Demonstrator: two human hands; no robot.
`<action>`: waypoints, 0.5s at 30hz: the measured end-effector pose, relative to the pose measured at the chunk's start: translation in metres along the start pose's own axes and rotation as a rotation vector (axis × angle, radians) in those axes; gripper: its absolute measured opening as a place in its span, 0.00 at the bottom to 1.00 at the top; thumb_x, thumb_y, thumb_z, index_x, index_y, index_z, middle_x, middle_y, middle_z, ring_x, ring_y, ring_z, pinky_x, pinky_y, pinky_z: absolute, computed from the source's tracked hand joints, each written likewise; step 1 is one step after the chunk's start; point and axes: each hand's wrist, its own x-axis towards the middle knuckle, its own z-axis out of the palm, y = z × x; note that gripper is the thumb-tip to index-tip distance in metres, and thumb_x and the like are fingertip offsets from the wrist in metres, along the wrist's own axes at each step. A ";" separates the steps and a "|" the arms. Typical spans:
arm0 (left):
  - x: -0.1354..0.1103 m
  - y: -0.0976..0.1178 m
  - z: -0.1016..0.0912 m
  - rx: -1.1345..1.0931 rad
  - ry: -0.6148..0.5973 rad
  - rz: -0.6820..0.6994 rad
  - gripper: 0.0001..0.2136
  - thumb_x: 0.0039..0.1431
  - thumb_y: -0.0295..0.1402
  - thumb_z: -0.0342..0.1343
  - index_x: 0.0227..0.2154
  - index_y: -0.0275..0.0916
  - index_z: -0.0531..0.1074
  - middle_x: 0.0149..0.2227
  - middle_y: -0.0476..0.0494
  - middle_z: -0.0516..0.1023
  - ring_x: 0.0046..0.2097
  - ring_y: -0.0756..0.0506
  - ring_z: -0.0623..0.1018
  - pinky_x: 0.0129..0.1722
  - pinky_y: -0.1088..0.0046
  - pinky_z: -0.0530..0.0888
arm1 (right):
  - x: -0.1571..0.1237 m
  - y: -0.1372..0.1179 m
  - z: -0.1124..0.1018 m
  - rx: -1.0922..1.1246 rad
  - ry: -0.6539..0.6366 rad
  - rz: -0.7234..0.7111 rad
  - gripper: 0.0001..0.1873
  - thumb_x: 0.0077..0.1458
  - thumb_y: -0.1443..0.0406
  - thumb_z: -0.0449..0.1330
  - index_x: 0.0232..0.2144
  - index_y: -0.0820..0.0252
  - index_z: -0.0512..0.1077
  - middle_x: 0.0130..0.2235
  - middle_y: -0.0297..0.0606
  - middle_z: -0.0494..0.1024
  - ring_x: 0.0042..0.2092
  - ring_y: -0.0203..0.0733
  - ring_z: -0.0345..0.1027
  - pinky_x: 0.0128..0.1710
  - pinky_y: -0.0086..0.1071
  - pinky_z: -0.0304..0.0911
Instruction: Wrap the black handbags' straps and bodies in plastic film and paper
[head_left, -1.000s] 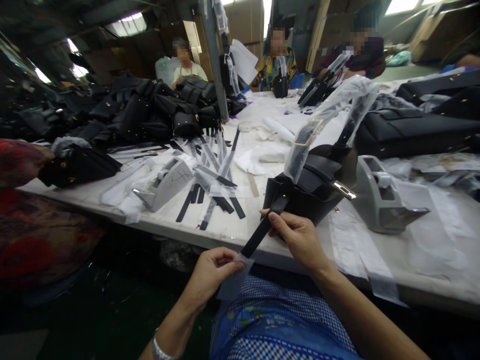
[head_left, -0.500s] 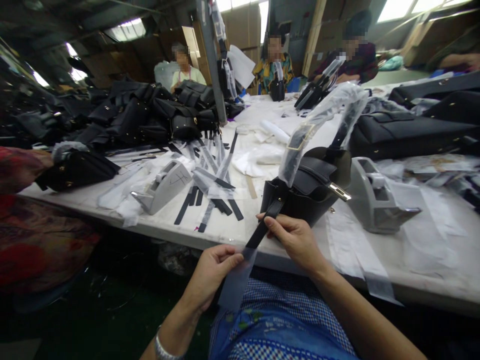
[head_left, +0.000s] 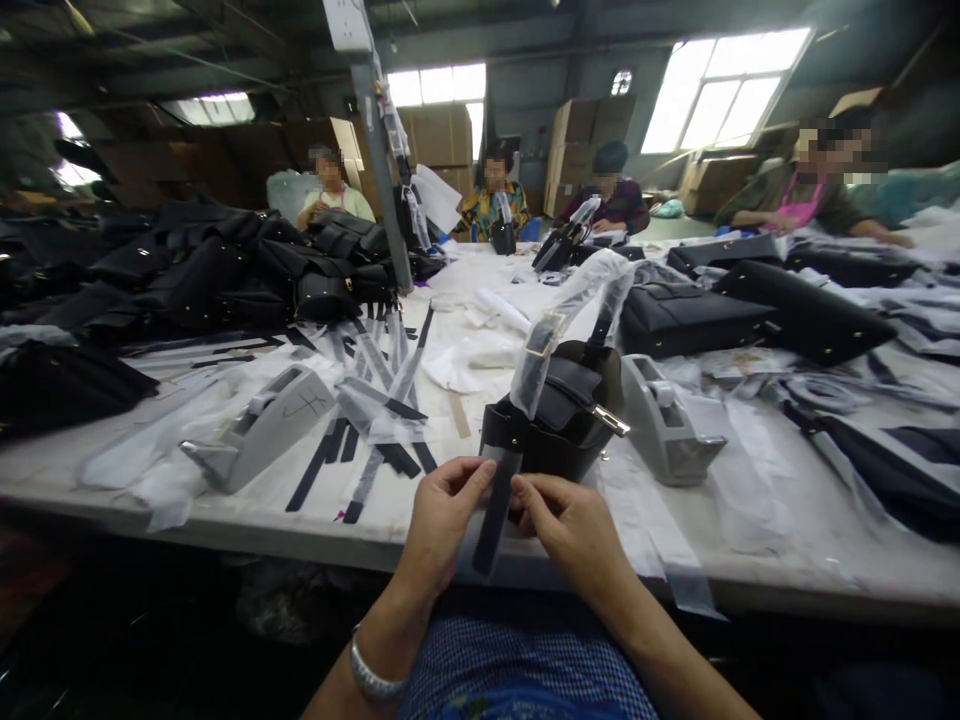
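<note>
In front of me a black handbag (head_left: 551, 430) stands on the table, its handle (head_left: 541, 350) wrapped in clear plastic and a gold clasp at its front. A dark strap (head_left: 495, 515) hangs from the bag's near side toward me, with a translucent plastic sleeve around it. My left hand (head_left: 446, 515) pinches the sleeve's left edge between thumb and finger. My right hand (head_left: 566, 520) is closed at the right edge of the strap, close beside the left; fingers partly hide what it grips.
A grey tape dispenser (head_left: 259, 425) stands to the left, another tape dispenser (head_left: 671, 425) to the right. Loose straps (head_left: 375, 420), some sleeved, lie left of the bag. A pile of black bags (head_left: 225, 260) fills the far left; more bags (head_left: 697, 315) lie right. Several people sit across the table.
The plastic sleeve has gone up over the strap, near the bag. My left hand has risen toward the bag and now sits beside my right. The view has turned right.
</note>
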 end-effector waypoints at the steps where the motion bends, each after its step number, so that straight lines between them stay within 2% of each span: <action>1: 0.003 -0.001 0.002 0.002 0.013 0.012 0.13 0.52 0.41 0.68 0.34 0.36 0.81 0.34 0.45 0.83 0.39 0.46 0.79 0.42 0.74 0.74 | 0.001 -0.001 0.001 -0.015 0.016 0.001 0.19 0.63 0.52 0.57 0.36 0.58 0.81 0.29 0.38 0.81 0.25 0.38 0.71 0.26 0.29 0.65; 6: 0.008 -0.004 0.000 0.025 0.057 0.042 0.14 0.52 0.44 0.67 0.34 0.37 0.82 0.35 0.45 0.83 0.41 0.45 0.79 0.44 0.72 0.74 | 0.013 -0.007 0.009 0.013 0.057 0.050 0.20 0.60 0.52 0.59 0.28 0.60 0.81 0.20 0.35 0.74 0.20 0.36 0.65 0.18 0.27 0.57; 10: 0.002 -0.010 -0.005 0.022 0.074 0.034 0.18 0.55 0.45 0.65 0.43 0.38 0.80 0.43 0.43 0.83 0.47 0.43 0.79 0.50 0.69 0.72 | 0.019 -0.008 0.016 0.028 0.080 0.083 0.22 0.59 0.52 0.60 0.21 0.61 0.77 0.18 0.33 0.70 0.19 0.34 0.62 0.17 0.26 0.53; 12: -0.003 -0.015 -0.007 0.001 0.050 -0.003 0.20 0.56 0.47 0.64 0.45 0.38 0.78 0.45 0.42 0.82 0.47 0.42 0.79 0.50 0.69 0.73 | 0.020 -0.008 0.018 0.028 0.080 0.095 0.23 0.59 0.51 0.59 0.20 0.61 0.75 0.18 0.33 0.70 0.19 0.34 0.62 0.17 0.26 0.53; 15: -0.011 -0.023 -0.006 -0.035 0.009 -0.052 0.18 0.57 0.47 0.63 0.43 0.37 0.78 0.41 0.43 0.83 0.43 0.44 0.80 0.45 0.71 0.74 | 0.020 -0.009 0.018 0.029 0.072 0.117 0.24 0.59 0.50 0.59 0.20 0.61 0.74 0.18 0.33 0.69 0.19 0.33 0.63 0.18 0.26 0.54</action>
